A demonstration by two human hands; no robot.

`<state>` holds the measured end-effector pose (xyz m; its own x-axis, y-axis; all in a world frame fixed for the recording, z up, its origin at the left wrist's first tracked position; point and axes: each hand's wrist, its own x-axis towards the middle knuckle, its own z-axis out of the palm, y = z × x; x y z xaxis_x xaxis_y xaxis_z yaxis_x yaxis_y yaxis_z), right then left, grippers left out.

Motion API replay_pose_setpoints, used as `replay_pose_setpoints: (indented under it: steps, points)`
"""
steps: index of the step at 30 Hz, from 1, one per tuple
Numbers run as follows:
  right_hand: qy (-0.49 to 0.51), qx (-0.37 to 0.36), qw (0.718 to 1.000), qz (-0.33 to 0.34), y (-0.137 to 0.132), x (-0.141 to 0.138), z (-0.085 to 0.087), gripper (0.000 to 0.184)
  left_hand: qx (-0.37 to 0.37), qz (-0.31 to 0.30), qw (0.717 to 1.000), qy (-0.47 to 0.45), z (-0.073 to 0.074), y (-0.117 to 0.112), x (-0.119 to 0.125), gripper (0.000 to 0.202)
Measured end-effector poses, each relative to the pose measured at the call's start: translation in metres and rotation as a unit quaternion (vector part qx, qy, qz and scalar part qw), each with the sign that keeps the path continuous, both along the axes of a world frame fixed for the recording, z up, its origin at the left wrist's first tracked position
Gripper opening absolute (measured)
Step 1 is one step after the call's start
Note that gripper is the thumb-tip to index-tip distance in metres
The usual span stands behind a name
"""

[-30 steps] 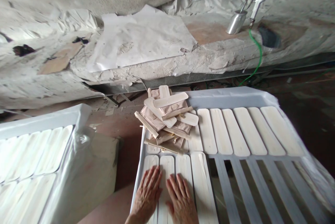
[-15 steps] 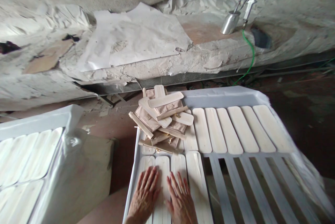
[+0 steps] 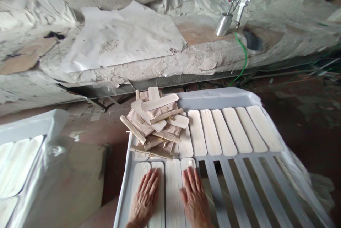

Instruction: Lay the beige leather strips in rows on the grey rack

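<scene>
My left hand (image 3: 145,196) lies flat, fingers stretched out, across two pale round-ended strips in the near row on a slatted rack (image 3: 213,97). My right hand (image 3: 195,198), also flat with fingers out, rests on the rightmost strip of that row. A whole pale strip (image 3: 172,189) shows between the hands. Beyond my left hand, at the rack's far left corner, is a loose pile of beige fabric pieces (image 3: 140,121) with stiff edge bars and gold-coloured metal fittings. More pale strips (image 3: 213,132) stand side by side in the far row.
Bare slats with gaps (image 3: 237,185) lie right of my right hand. A second rack with strips (image 3: 20,160) stands at left. On the paper-covered bench (image 3: 128,36) behind is a spray gun (image 3: 241,4) with a metal cup (image 3: 224,25) and a green hose (image 3: 243,59).
My right hand has moved right onto the rightmost near-row strip, and the near-row strips sit a little differently. My left hand stays flat at the left. The whole view has shifted slightly.
</scene>
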<state>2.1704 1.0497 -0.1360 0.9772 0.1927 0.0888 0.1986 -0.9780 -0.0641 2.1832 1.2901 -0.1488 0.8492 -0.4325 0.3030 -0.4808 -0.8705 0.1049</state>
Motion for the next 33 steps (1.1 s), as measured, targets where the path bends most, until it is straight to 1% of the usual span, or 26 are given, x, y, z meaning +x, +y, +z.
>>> replay_pose_setpoints:
  steps: [4,8,10,12,13,16,18,19,21,24,26,28,33]
  points:
    - [-0.004,-0.004,1.0,-0.002,-0.003,-0.005,-0.006,0.066,0.031,0.003,0.999,-0.007,0.001,0.001,0.0,0.061]
    - [-0.034,-0.002,0.999,-0.002,-0.005,-0.013,-0.012,0.071,0.038,-0.003,0.999,0.0,0.004,-0.002,-0.001,0.063]
    - [-0.047,-0.002,0.999,-0.001,-0.005,-0.016,-0.014,0.073,0.033,0.007,0.999,0.003,0.007,-0.007,-0.001,0.063]
    - [-0.055,-0.007,0.998,0.01,-0.007,-0.017,-0.014,0.07,0.034,0.009,0.999,-0.003,0.01,-0.013,0.001,0.062]
    - [-0.062,-0.012,0.998,0.023,-0.008,-0.016,-0.013,0.067,0.039,-0.002,0.999,-0.011,0.012,-0.016,0.003,0.06]
    - [-0.08,-0.016,0.995,0.059,-0.015,-0.002,-0.005,0.05,0.066,-0.058,0.995,-0.044,0.015,-0.021,0.01,0.056]
    - [-0.07,-0.016,0.996,0.055,-0.02,0.016,0.004,0.045,0.076,-0.078,0.992,-0.069,0.014,-0.022,0.015,0.054]
    - [-0.06,-0.018,0.997,0.047,-0.023,0.027,0.009,0.045,0.078,-0.081,0.99,-0.08,0.013,-0.021,0.016,0.053]
    - [-0.046,-0.029,0.998,0.039,-0.027,0.05,0.019,0.053,0.078,-0.087,0.988,-0.097,0.009,-0.02,0.019,0.051]
    - [-0.037,-0.027,0.997,0.057,-0.031,0.078,0.028,0.065,0.085,-0.098,0.985,-0.11,0.003,-0.019,0.022,0.049]
    - [-0.034,-0.007,0.997,0.063,-0.032,0.087,0.027,0.067,0.092,-0.101,0.984,-0.111,0.001,-0.02,0.023,0.05]
    - [-0.033,0.012,0.998,0.056,-0.03,0.089,0.021,0.067,0.094,-0.101,0.985,-0.106,0.0,-0.021,0.023,0.05]
    - [-0.05,0.039,0.998,0.004,-0.015,0.087,0.003,0.063,0.089,-0.099,0.987,-0.087,-0.001,-0.025,0.021,0.051]
